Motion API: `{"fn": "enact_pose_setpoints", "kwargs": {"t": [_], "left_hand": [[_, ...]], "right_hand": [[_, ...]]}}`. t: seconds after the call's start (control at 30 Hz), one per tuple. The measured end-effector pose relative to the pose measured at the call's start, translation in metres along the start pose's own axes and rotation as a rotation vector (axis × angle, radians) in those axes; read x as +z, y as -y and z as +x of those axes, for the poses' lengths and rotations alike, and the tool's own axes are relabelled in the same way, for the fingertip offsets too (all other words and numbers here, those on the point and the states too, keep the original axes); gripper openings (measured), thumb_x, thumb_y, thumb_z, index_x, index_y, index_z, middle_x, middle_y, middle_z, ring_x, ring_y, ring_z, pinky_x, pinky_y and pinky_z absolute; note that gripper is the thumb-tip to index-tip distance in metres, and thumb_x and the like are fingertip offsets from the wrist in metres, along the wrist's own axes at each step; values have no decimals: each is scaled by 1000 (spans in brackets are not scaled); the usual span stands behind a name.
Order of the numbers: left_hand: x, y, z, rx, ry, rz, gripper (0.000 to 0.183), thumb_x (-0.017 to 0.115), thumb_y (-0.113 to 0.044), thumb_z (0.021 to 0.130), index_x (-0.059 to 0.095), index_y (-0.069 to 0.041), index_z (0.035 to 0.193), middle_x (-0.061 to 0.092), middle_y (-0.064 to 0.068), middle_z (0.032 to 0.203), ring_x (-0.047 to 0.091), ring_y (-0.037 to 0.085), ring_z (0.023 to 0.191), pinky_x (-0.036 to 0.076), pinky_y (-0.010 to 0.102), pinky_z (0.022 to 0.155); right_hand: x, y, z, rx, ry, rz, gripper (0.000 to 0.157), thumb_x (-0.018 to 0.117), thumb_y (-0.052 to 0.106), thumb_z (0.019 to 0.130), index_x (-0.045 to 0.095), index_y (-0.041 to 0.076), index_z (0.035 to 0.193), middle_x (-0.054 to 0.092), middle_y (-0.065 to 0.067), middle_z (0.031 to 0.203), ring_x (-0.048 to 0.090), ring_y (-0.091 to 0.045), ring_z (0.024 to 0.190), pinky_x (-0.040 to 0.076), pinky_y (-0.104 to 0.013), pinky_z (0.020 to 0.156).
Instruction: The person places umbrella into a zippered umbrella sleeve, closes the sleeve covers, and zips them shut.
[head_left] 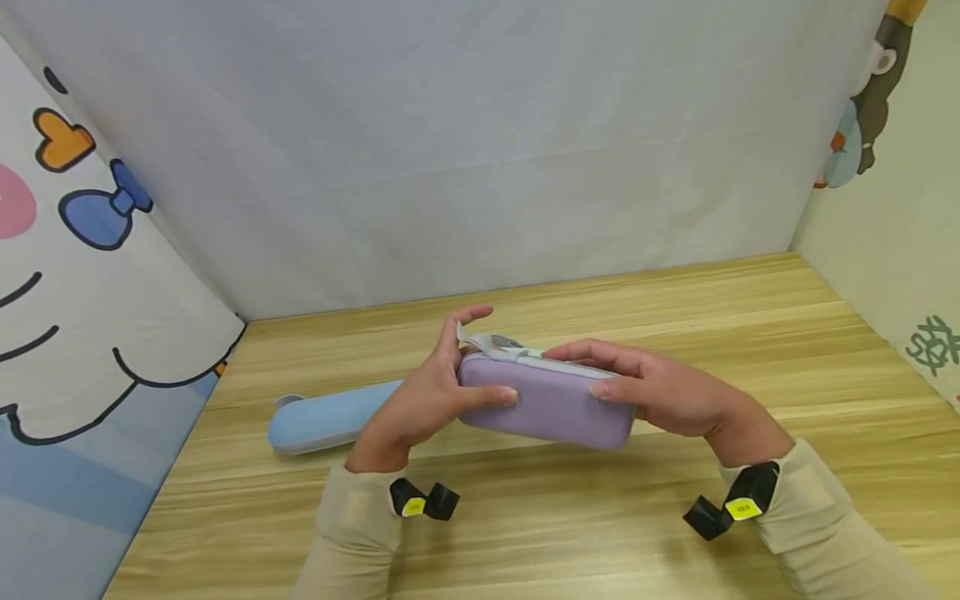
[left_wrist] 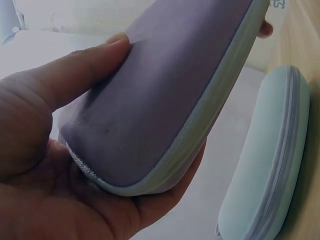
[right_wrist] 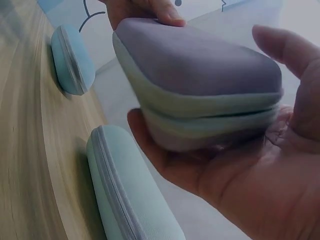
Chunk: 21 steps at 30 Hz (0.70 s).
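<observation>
Both hands hold a purple zippered case (head_left: 547, 404) with a pale edge band, slightly tilted above the table. At its left end the left hand (head_left: 427, 400) grips with the thumb across the purple face, index finger raised and other fingers beneath in the left wrist view. A pale strap (head_left: 483, 342) stands up near that hand. Around the other end is the right hand (head_left: 660, 392), thumb at the front and fingers behind. A mint-green zippered case (left_wrist: 262, 160) also appears in the right wrist view, lying beyond the purple one.
A light blue zippered case (head_left: 326, 417) lies on the wooden table (head_left: 570, 533), left of the left hand and partly behind it. A white cloth (head_left: 480, 167) hangs along the back edge. Printed panels (head_left: 97, 333) stand at both sides.
</observation>
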<state>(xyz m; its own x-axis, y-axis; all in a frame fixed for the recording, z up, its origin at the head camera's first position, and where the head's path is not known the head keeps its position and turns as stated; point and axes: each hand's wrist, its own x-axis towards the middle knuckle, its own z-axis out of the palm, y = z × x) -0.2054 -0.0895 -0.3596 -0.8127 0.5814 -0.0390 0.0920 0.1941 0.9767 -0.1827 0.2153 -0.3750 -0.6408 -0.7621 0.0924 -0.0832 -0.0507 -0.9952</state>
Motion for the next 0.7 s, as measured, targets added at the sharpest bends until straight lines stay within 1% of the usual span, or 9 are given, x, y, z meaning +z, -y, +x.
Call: {"fn": "enact_pose_setpoints", "kwargs": {"t": [0.1,0.17,0.27,0.33,0.4,0.47,0.6,0.7], "left_hand": [[6,1,2,22,35,17,97,84,-17,89,17,-42,155,61,14,124,63,31,105,52,43,88],[10,2,4,29,65,21,96,83,-16,89,17,-42,155,62,13,121,64,30,103,52,42,87],[15,2,5,21,97,23,95,82,-16,90,17,-41,154,64,14,117,65,30,100,52,41,86],[17,2,6,6,112,11,94,82,-17,91,16,-40,154,65,14,115,66,30,99,52,40,86],[18,1,6,-4,115,8,93,82,-18,91,16,-39,154,66,15,113,67,30,98,52,40,86],[18,1,5,-13,116,10,93,81,-20,92,16,-38,155,66,15,112,67,31,96,52,40,86],[18,0,5,-25,125,14,92,81,-22,92,16,-38,155,67,15,109,68,30,94,51,40,86],[18,0,6,-27,133,10,90,80,-23,93,15,-37,155,67,15,109,68,31,94,51,41,87]], "right_hand": [[3,1,2,40,-50,-45,42,42,17,112,44,11,153,46,-24,141,62,-39,105,57,-45,81],[6,2,4,80,-101,-66,41,45,21,112,48,11,151,50,-23,139,63,-39,103,57,-44,80],[10,2,7,125,-170,-83,39,49,25,111,54,9,147,55,-20,137,65,-36,100,57,-42,79],[11,2,9,127,-192,-102,38,51,24,110,58,6,143,59,-19,132,66,-32,97,57,-40,79],[12,0,12,114,-193,-108,36,52,22,110,60,2,139,63,-19,128,68,-31,94,57,-39,78],[12,-1,13,109,-207,-118,33,54,20,109,64,1,134,66,-17,122,68,-28,93,57,-37,79],[12,-2,12,114,-279,-136,23,61,17,106,70,0,119,69,-12,107,65,-21,90,55,-34,77],[13,-1,11,116,-333,-166,18,65,16,104,71,0,110,68,-9,100,61,-18,87,54,-32,74]]}}
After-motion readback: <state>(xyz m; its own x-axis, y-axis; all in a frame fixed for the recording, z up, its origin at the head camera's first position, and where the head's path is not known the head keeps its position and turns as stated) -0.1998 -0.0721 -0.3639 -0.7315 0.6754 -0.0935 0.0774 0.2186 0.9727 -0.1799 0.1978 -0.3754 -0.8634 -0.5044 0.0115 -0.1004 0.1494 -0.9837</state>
